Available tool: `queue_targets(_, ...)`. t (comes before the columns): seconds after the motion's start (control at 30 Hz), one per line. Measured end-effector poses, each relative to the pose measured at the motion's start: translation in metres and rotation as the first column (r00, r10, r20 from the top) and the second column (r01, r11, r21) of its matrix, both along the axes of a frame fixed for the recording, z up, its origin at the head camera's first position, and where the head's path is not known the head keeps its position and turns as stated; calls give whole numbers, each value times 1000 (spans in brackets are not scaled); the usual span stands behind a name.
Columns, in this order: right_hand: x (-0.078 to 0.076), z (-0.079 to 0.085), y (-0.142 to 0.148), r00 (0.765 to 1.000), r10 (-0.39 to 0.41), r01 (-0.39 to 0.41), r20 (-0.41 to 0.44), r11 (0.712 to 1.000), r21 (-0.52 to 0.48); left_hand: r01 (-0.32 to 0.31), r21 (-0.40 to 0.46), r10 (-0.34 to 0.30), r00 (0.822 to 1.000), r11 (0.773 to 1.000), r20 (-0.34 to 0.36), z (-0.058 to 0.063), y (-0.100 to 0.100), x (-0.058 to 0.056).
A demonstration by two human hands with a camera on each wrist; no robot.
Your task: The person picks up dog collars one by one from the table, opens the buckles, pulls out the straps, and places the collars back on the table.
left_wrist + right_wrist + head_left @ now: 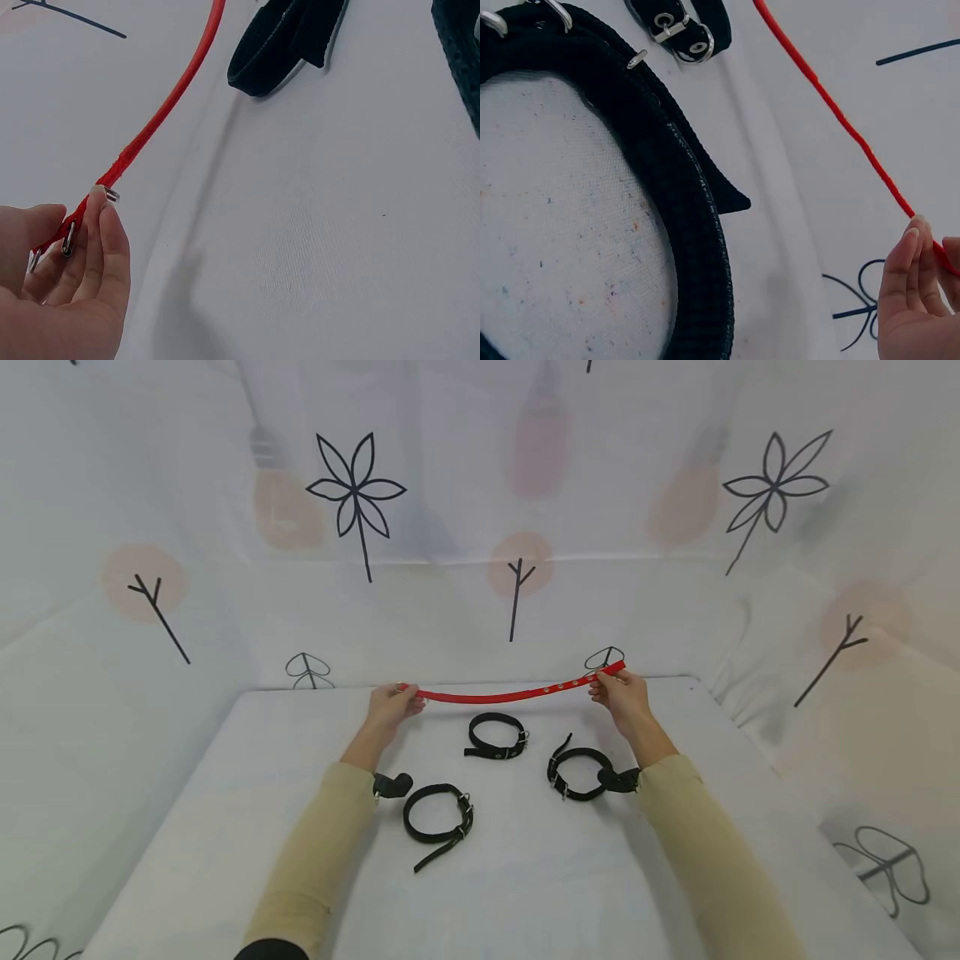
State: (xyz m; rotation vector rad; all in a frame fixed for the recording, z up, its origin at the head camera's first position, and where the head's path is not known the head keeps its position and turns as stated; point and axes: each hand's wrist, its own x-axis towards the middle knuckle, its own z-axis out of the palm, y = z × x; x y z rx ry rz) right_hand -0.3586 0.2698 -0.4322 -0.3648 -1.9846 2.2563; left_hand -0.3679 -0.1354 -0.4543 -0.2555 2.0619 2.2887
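A red collar (487, 699) with metal eyelets is stretched out in a shallow sag above the far part of the table. My left hand (393, 705) pinches its buckle end; in the left wrist view the metal buckle parts (69, 238) show between thumb and fingers. Near the eyeleted end, my right hand (622, 697) pinches the strap, and the tip sticks out past the fingers. Below the strap lies a black collar (497, 737), buckled into a loop. Another looped black collar (581, 774) is close to the right wrist, and a third black collar (438, 814) lies near the left wrist.
The white table (525, 893) ends at the back against a hanging white cloth (450, 627) printed with flowers and twigs. A black wrist camera mount (393, 785) on the left and another mount (619, 780) on the right jut inward over the table.
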Motion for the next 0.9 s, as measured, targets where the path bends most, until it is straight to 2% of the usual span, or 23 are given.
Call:
queue_targets(0.3,-11,-14,-5,993,18,-20,120,1000,14,8,-118,2,996,993,87,-10,6,-10)
queue_targets(0.43,-13,-19,-4,984,6,-15,176,999,51,20,-197,3,993,980,117,-12,6,-8)
queue_targets(0.6,-10,-22,-1,976,18,-41,218,994,101,16,-293,18,993,956,113,-10,2,-3)
queue_targets(0.73,-3,-19,3,977,45,-80,209,983,165,29,-394,17,994,919,112,-9,-3,-1)
queue_targets(0.83,3,-15,5,981,60,-102,185,968,230,44,-491,13,994,870,112,-7,-8,2)
queue_targets(0.9,8,-13,5,981,81,-131,174,946,297,59,-542,-7,995,838,98,-4,-12,5)
